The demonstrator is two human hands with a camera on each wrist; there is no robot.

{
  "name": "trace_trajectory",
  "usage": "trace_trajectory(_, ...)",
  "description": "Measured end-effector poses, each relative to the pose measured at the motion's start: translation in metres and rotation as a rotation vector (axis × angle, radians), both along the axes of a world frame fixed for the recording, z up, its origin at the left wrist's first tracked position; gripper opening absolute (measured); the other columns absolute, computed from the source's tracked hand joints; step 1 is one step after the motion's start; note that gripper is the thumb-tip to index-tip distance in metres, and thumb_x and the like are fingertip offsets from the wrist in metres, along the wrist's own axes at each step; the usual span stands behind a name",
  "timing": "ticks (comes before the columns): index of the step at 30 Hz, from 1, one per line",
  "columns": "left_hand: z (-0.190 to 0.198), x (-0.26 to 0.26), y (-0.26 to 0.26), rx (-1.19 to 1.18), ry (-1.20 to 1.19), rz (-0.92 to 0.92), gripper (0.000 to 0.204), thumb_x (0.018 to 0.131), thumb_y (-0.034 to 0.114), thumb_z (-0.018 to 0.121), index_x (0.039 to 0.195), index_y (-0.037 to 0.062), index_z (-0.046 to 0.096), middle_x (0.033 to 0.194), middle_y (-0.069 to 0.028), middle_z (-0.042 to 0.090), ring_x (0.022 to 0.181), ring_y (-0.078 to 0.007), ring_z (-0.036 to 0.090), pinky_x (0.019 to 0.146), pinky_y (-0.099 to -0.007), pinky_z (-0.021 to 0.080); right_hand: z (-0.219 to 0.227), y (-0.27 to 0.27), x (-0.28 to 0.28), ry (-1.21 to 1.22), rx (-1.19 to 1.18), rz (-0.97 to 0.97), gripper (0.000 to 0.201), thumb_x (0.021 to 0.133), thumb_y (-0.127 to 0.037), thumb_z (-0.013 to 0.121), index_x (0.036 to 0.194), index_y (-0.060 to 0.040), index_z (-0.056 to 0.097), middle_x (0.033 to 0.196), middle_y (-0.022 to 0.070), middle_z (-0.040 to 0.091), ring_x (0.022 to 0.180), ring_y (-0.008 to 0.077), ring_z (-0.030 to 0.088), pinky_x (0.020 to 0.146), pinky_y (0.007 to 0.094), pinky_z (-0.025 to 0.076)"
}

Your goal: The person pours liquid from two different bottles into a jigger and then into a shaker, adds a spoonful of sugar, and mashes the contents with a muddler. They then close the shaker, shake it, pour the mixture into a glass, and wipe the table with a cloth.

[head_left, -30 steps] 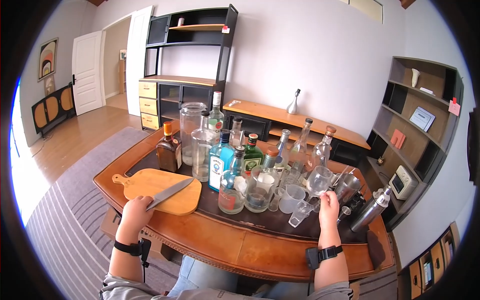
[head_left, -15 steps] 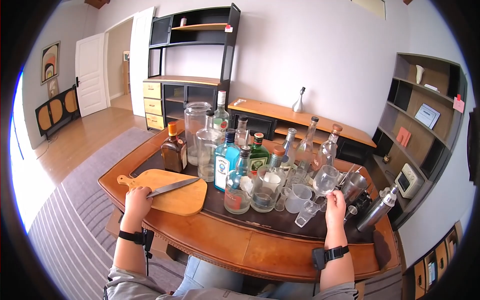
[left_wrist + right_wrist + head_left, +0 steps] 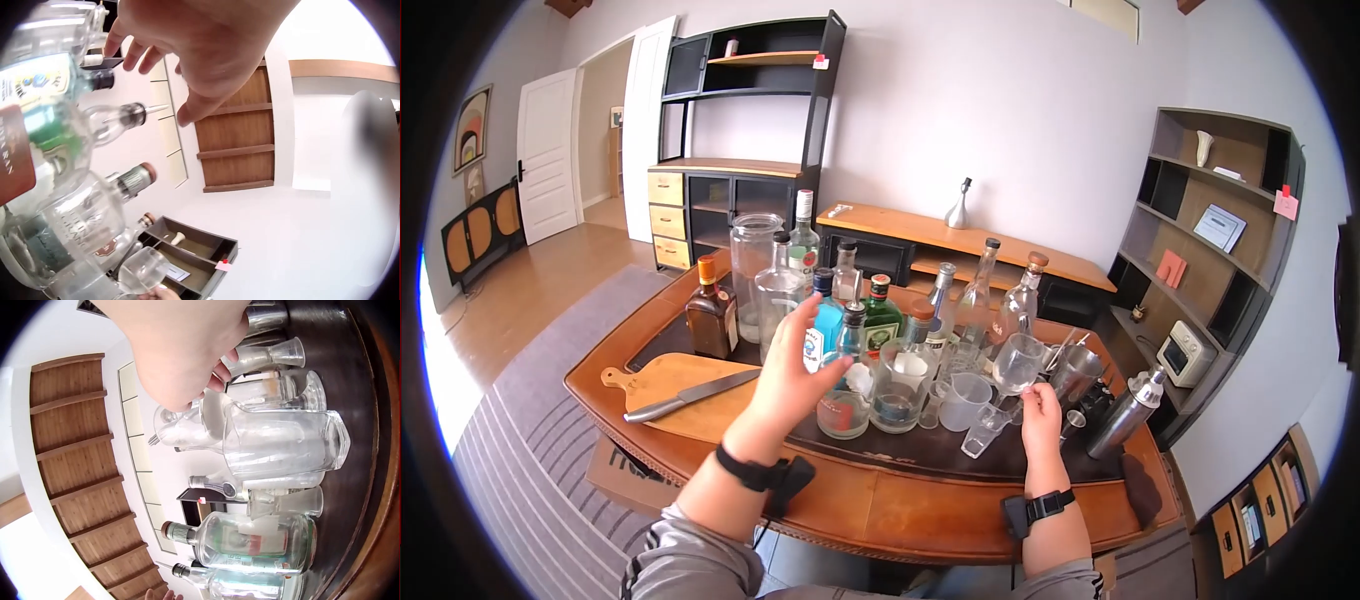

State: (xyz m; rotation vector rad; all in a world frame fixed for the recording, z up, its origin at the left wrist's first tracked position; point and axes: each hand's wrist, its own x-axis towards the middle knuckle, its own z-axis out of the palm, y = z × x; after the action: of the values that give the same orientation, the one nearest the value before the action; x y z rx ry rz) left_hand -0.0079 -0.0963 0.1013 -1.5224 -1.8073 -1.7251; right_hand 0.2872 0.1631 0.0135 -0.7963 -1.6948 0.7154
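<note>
The left hand is raised in front of the bottles with its fingers spread, holding nothing; a clear bottle with a black pourer stands just right of it. In the left wrist view the same hand hangs loosely open beside the bottle necks. Pinched between the fingers of the right hand is a stemmed clear glass; the right wrist view shows that hand with its fingers curled at the glass. A knife lies on the wooden cutting board.
A brown bottle and tall glass jar stand behind the board. A plastic measuring cup and square glass are left of the right hand. A steel shaker stands at the right, near the leather table edge.
The left hand has let go of the knife, risen and moved right to the bottles, its fingers now spread. The right hand still pinches the glass. The head view has shifted slightly.
</note>
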Motion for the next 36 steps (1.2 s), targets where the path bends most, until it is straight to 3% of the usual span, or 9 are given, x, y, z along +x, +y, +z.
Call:
trace_trajectory(3,-0.034,-0.008,0.04,0.09,-0.089,0.044,0.091,0.075,0.018,0.082,0.148,0.0021,0.03,0.133,-0.0229,0.049,0.127,-0.0357,0.047,0.106,-0.0433,0.04,-0.002,0.003,0.001,-0.018,0.028,-0.025,0.014,0.096,-0.014,0.061,0.09,-0.001,0.058,0.074,-0.001,0.056,0.069,0.0073,0.049,0.063,0.024,0.041)
trace_trajectory(5,-0.048,-0.008,0.039,0.03,0.107,0.155,0.093,0.075,0.021,0.083,0.148,0.0009,0.029,0.137,-0.0238,0.047,0.129,-0.0377,0.046,0.107,-0.045,0.039,0.001,0.003,0.002,-0.045,0.045,-0.054,0.015,0.095,-0.014,0.062,0.092,-0.0001,0.059,0.074,0.0013,0.059,0.069,0.0089,0.052,0.063,0.0256,0.042)
trace_trajectory(9,-0.06,-0.013,0.037,-0.244,-0.011,0.012,0.097,0.076,0.027,0.082,0.15,-0.0001,0.026,0.139,-0.0252,0.046,0.129,-0.0396,0.046,0.107,-0.045,0.039,0.019,-0.012,0.007,-0.241,0.103,-0.184,0.02,0.091,-0.018,0.066,0.088,0.0014,0.063,0.066,0.0075,0.057,0.061,0.015,0.054,0.059,0.0306,0.043)
trace_trajectory(11,-0.064,-0.019,0.038,-0.287,0.032,-0.028,0.099,0.076,0.029,0.082,0.151,0.0001,0.025,0.14,-0.0255,0.045,0.13,-0.0392,0.045,0.108,-0.0445,0.04,0.033,-0.024,0.009,-0.317,0.063,-0.215,0.02,0.09,-0.02,0.068,0.086,0.0001,0.064,0.07,0.014,0.063,0.064,0.0277,0.062,0.061,0.0358,0.047)
trace_trajectory(14,-0.061,-0.019,0.038,-0.309,0.006,-0.048,0.101,0.076,0.033,0.082,0.151,0.0003,0.024,0.14,-0.0258,0.045,0.131,-0.039,0.045,0.109,-0.0443,0.039,0.047,-0.045,0.005,-0.302,0.09,-0.154,0.019,0.089,-0.02,0.068,0.087,-0.0008,0.066,0.069,0.0123,0.063,0.062,0.026,0.062,0.06,0.0348,0.047)
trace_trajectory(19,-0.064,-0.02,0.041,-0.274,0.032,-0.01,0.092,0.075,0.034,0.083,0.145,-0.0012,0.035,0.135,-0.025,0.049,0.127,-0.0391,0.048,0.105,-0.044,0.041,0.042,-0.057,-0.003,-0.492,0.287,-0.076,0.025,0.086,-0.027,0.072,0.093,-0.0031,0.068,0.082,0.0134,0.067,0.074,0.0302,0.065,0.066,0.039,0.051)
trace_trajectory(20,-0.065,-0.021,0.042,-0.279,0.025,0.008,0.089,0.075,0.034,0.083,0.143,-0.0016,0.038,0.133,-0.0244,0.051,0.125,-0.0391,0.049,0.104,-0.0439,0.042,0.041,-0.058,-0.003,-0.557,0.225,-0.044,0.034,0.085,-0.033,0.072,0.102,-0.0042,0.068,0.094,0.0149,0.069,0.087,0.0329,0.066,0.075,0.041,0.052)
trace_trajectory(24,-0.062,-0.027,0.043,-0.257,-0.003,0.049,0.068,0.074,0.032,0.083,0.126,-0.002,0.056,0.12,-0.0198,0.056,0.114,-0.037,0.055,0.095,-0.0423,0.047,0.038,-0.062,-0.006,-0.649,0.073,0.07,0.051,0.084,-0.039,0.073,0.122,-0.0065,0.062,0.113,0.0154,0.066,0.104,0.0327,0.064,0.088,0.0394,0.051)
trace_trajectory(36,-0.067,-0.035,0.045,-0.204,-0.152,-0.032,0.052,0.077,0.021,0.08,0.122,0.0043,0.06,0.116,-0.0117,0.053,0.11,-0.0249,0.054,0.094,-0.036,0.045,0.037,-0.064,-0.007,-0.773,0.115,0.081,0.06,0.083,-0.039,0.073,0.132,-0.0079,0.057,0.119,0.0158,0.064,0.1,0.0306,0.065,0.087,0.0375,0.051)
